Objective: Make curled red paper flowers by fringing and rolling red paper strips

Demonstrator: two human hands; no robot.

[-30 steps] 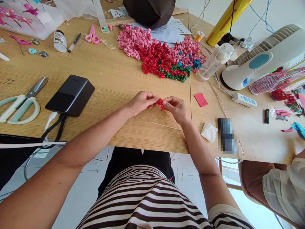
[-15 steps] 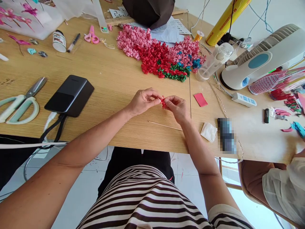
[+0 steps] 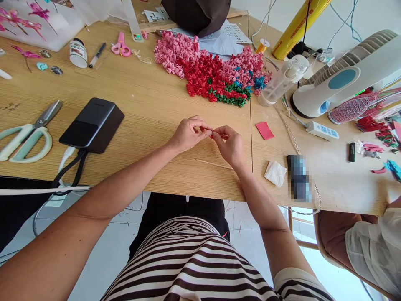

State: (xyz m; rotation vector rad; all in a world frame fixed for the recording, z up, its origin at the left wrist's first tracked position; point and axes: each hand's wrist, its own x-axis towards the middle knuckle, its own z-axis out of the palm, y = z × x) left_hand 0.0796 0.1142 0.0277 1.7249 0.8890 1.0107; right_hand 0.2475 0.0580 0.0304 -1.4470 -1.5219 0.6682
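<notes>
Red crimped piece (image 3: 211, 136), small and mostly hidden by the fingertips, is held between both hands above the wooden tabletop (image 3: 147, 104), near the middle of the work area. Left hand (image 3: 189, 134): fingers curled inward, thumb and forefinger pinched together on the piece from its left. Right hand (image 3: 229, 146): wrist raised, fingers bent, thumb and forefinger closed on the piece from its right. (The exact contact points are too small to resolve.) Both forearms angle inward from the table's near edge and converge at the piece, with the two hands almost meeting. A thin wooden stick (image 3: 214, 164) lies just below the hands, its right end near the right wrist. Beyond them sits a heap of pink, red, green and blue paper flowers (image 3: 209, 71). Left of the hands lie a black power bank (image 3: 94, 125) and pale green-handled scissors (image 3: 25, 136); to the right lie a red card (image 3: 265, 131) and crumpled tissue (image 3: 275, 173).
</notes>
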